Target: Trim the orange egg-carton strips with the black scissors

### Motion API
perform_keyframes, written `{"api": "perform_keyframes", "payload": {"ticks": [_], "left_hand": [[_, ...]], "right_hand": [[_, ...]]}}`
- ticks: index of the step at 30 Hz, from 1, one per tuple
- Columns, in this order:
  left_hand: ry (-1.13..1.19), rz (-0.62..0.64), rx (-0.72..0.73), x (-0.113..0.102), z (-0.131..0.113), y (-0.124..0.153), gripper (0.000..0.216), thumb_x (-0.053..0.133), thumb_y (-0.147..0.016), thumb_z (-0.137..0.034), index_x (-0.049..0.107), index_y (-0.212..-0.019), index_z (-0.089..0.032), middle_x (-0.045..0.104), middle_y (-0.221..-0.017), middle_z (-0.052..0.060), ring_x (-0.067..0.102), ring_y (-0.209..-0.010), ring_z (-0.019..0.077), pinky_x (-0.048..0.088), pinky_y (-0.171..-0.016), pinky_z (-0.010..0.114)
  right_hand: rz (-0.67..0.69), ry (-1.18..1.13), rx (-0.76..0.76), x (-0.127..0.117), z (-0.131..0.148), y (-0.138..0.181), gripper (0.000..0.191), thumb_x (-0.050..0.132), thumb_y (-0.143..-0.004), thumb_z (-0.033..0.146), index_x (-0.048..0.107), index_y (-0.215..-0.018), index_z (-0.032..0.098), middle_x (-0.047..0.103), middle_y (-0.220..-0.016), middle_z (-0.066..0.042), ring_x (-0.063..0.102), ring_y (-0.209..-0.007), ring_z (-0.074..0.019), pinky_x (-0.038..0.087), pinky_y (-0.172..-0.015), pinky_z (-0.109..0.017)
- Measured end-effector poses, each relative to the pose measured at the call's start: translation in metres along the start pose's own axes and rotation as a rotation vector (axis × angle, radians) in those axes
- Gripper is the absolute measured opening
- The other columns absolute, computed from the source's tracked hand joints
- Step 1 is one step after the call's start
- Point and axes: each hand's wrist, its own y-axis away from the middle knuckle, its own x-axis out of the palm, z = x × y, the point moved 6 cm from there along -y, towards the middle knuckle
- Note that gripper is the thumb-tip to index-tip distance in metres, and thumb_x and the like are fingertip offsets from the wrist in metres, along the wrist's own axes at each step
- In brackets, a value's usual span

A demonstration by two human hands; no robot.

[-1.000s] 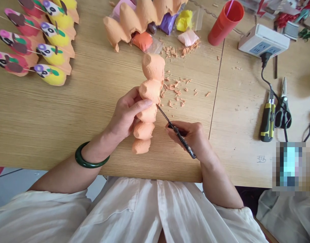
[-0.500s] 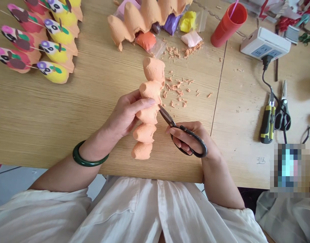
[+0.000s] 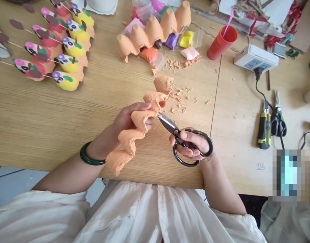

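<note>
My left hand point(image 3: 131, 118) grips a strip of orange egg carton point(image 3: 137, 119) near its middle, thumb on top and fingertips showing on the far side. The strip slants from lower left to upper right, its cut scalloped edge facing right. In my right hand point(image 3: 192, 143) are black-handled scissors point(image 3: 171, 126), fingers through the loops. The scissors' tips meet the strip's edge just right of my left thumb. Small orange scraps point(image 3: 179, 98) lie on the table beyond the blades.
Another orange carton strip point(image 3: 155, 29) stands at the back, beside bags of coloured clay point(image 3: 186, 38). Painted carton figures point(image 3: 69, 81) fill the far left. A red cup point(image 3: 222, 42), a power strip point(image 3: 256, 58), a utility knife point(image 3: 264, 130) and second scissors point(image 3: 278, 121) lie to the right.
My left hand has turned the strip so it slants, its lower end swinging left and its cut edge showing more. The scissors' handles have spread wider. The view has shifted slightly.
</note>
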Motion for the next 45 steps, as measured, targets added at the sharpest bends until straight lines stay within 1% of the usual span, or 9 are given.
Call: {"api": "perform_keyframes", "payload": {"ticks": [5, 11, 14, 18, 21, 24, 31, 41, 45], "left_hand": [[0.004, 0.072, 0.043, 0.005, 0.003, 0.001, 0.034, 0.085, -0.065, -0.04, 0.063, -0.077, -0.017, 0.043, -0.059, -0.003, 0.028, -0.047, 0.0053, 0.023, -0.042, 0.022], [-0.031, -0.07, 0.267, 0.007, -0.006, -0.004, 0.022, 0.078, -0.071, -0.035, 0.069, -0.085, -0.021, 0.054, -0.064, 0.0, 0.041, -0.051, 0.0114, 0.034, -0.048, 0.028], [-0.066, -0.091, 0.293, 0.009, -0.009, -0.006, 0.021, 0.078, -0.07, -0.035, 0.069, -0.084, -0.022, 0.054, -0.06, 0.0, 0.045, -0.051, 0.0138, 0.037, -0.05, 0.03], [-0.009, -0.113, 0.275, 0.005, -0.011, -0.007, 0.019, 0.077, -0.07, -0.033, 0.069, -0.083, -0.021, 0.053, -0.058, -0.001, 0.046, -0.051, 0.0139, 0.038, -0.05, 0.029], [0.052, -0.143, 0.262, 0.0, -0.012, -0.007, 0.023, 0.078, -0.07, -0.031, 0.071, -0.089, -0.02, 0.055, -0.062, -0.002, 0.045, -0.05, 0.0119, 0.035, -0.047, 0.028], [0.01, -0.181, 0.304, -0.003, -0.013, -0.007, 0.021, 0.079, -0.07, -0.034, 0.068, -0.083, -0.021, 0.058, -0.064, -0.001, 0.048, -0.051, 0.0126, 0.038, -0.049, 0.028], [-0.1, -0.18, 0.332, 0.006, -0.006, -0.004, 0.024, 0.079, -0.073, -0.043, 0.067, -0.083, -0.024, 0.059, -0.062, 0.001, 0.067, -0.068, 0.024, 0.051, -0.061, 0.034], [0.079, -0.077, 0.278, 0.013, -0.004, -0.003, 0.007, 0.068, -0.083, -0.021, 0.065, -0.086, -0.016, 0.064, -0.073, -0.001, 0.053, -0.057, 0.0092, 0.046, -0.056, 0.023], [0.121, -0.109, 0.254, 0.008, -0.003, -0.005, 0.016, 0.073, -0.077, -0.021, 0.067, -0.09, -0.014, 0.062, -0.072, -0.001, 0.049, -0.055, 0.0079, 0.041, -0.051, 0.022]], "right_hand": [[0.09, -0.028, 0.071, 0.005, 0.0, 0.002, 0.044, 0.074, -0.085, 0.059, 0.064, -0.089, 0.016, 0.051, -0.048, 0.011, 0.017, -0.027, -0.0009, 0.024, -0.022, -0.012], [-0.114, 0.058, -0.086, -0.001, 0.005, 0.004, 0.048, 0.072, -0.089, 0.061, 0.068, -0.098, 0.014, 0.051, -0.056, 0.009, 0.024, -0.033, -0.0014, 0.03, -0.025, -0.012], [-0.212, 0.207, -0.172, -0.003, 0.009, 0.009, 0.052, 0.07, -0.091, 0.062, 0.069, -0.103, 0.012, 0.054, -0.063, 0.006, 0.036, -0.038, -0.0032, 0.04, -0.03, -0.016], [-0.288, 0.367, -0.178, -0.002, 0.014, 0.015, 0.055, 0.069, -0.091, 0.066, 0.068, -0.106, 0.013, 0.055, -0.069, 0.004, 0.052, -0.047, -0.0073, 0.052, -0.04, -0.02], [-0.352, 0.475, -0.186, -0.002, 0.018, 0.016, 0.051, 0.07, -0.091, 0.065, 0.065, -0.094, 0.014, 0.054, -0.069, 0.003, 0.058, -0.052, -0.0089, 0.051, -0.044, -0.019], [-0.403, 0.538, -0.194, -0.002, 0.018, 0.013, 0.049, 0.068, -0.093, 0.063, 0.062, -0.085, 0.015, 0.052, -0.068, 0.004, 0.055, -0.049, -0.007, 0.046, -0.041, -0.018], [-0.433, 0.586, -0.268, -0.002, 0.019, 0.01, 0.048, 0.074, -0.089, 0.062, 0.067, -0.097, 0.015, 0.052, -0.067, 0.005, 0.052, -0.049, -0.007, 0.048, -0.044, -0.019], [-0.532, 0.612, -0.314, -0.004, 0.022, 0.008, 0.045, 0.084, -0.081, 0.055, 0.073, -0.096, 0.015, 0.055, -0.069, 0.004, 0.049, -0.052, -0.0061, 0.045, -0.039, -0.016], [-0.538, 0.593, -0.32, -0.003, 0.02, 0.007, 0.043, 0.083, -0.082, 0.055, 0.073, -0.095, 0.014, 0.053, -0.065, 0.005, 0.046, -0.048, -0.0056, 0.042, -0.036, -0.016]]}}
